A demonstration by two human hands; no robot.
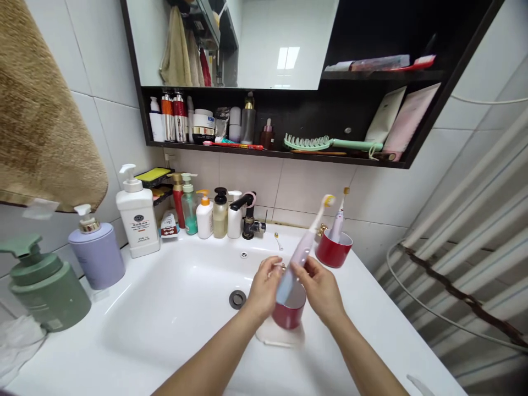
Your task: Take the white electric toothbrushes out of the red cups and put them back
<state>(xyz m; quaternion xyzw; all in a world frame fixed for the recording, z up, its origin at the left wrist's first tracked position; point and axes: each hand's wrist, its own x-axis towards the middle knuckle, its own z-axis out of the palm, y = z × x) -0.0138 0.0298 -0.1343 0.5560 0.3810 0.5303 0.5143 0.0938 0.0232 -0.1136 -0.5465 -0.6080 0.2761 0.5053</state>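
An electric toothbrush (304, 245), pale pink shading to light blue with a yellow-tipped brush head, leans up and to the right. Its lower end is at the mouth of a red cup (287, 317). My right hand (322, 289) pinches the handle between thumb and fingers. On the cup's left side, my left hand (263, 289) is curled near the gold handle at the far rim; its fingers partly hide the contact. Beneath the cup lies a blurred pale pinkish dish-like thing (280, 340). A second red cup (333, 253) on the counter holds a lilac electric toothbrush (337, 226).
The white sink (165, 308) with its drain (237, 299) and black faucet (247, 217) lies ahead. Several pump bottles, including a purple bottle (99, 256), line the left and back. Above hangs a dark cabinet (284, 157); a radiator (462, 242) stands right.
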